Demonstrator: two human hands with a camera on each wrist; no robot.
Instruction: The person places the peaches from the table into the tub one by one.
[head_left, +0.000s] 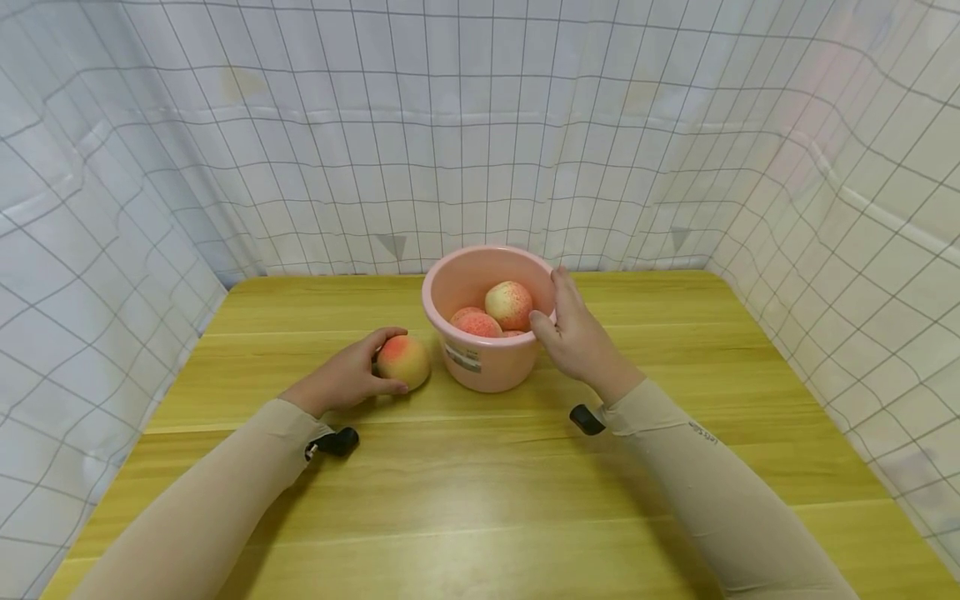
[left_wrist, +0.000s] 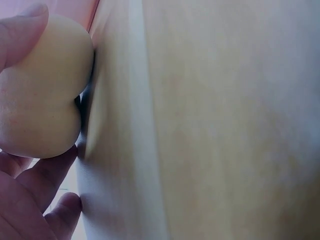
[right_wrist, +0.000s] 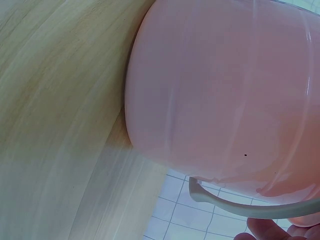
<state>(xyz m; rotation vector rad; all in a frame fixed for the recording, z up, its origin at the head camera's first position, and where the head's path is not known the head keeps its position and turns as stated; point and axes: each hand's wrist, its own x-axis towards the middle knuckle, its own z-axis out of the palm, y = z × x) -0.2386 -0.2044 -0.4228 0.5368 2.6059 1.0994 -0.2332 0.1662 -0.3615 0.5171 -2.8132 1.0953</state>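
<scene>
My left hand (head_left: 347,375) grips a yellow peach with a red blush (head_left: 405,363), thumb on the near side and fingers on the far side. In the left wrist view this peach (left_wrist: 50,90) shows its pale, creased side close against the tabletop; whether it touches the wood I cannot tell. Just right of it stands a pink plastic bucket (head_left: 491,367), upright. Several red-speckled peaches (head_left: 509,305) lie inside; the lowest are partly hidden by the wall. My right hand (head_left: 581,337) holds the bucket's right rim, thumb inside the rim. The right wrist view shows the bucket's outer wall (right_wrist: 210,95).
A pale handle (right_wrist: 240,206) hangs at the bucket's side. The yellow wood-grain table (head_left: 450,492) carries everything. White grid-patterned curtains (head_left: 480,142) enclose its back and sides. Small black devices (head_left: 587,419) are strapped at both wrists.
</scene>
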